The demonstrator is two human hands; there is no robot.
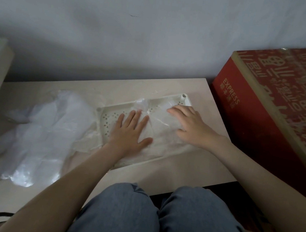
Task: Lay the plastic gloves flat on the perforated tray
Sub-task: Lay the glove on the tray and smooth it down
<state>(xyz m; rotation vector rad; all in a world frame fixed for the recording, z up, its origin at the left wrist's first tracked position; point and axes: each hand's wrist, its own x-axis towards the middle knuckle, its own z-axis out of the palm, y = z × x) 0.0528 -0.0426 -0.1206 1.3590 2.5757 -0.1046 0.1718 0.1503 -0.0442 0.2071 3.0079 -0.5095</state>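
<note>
**On the tray: one glove being flattened, a heap left to lay**

Pressed down with the left hand (130,130), fingers straight and spread, palm flat on a clear plastic glove (162,134). Did likewise with the right hand (189,123), open and flat, further right on the same film, gripping nothing. Found the glove lying inside the perforated tray (108,119), mostly smoothed yet creased, with a bunched bit at the far edge between the two hands. Could not tell whether one glove or several lay under the palms. Saw a strip of holes uncovered at the tray's left end. Found the tray on the desk (160,179), toward its right end, near a red box (261,116). Judged the job begun, not finished: noted a crumpled heap of plastic gloves (39,134) to the left on the desk, off the tray, reaching up to its left rim.
</note>
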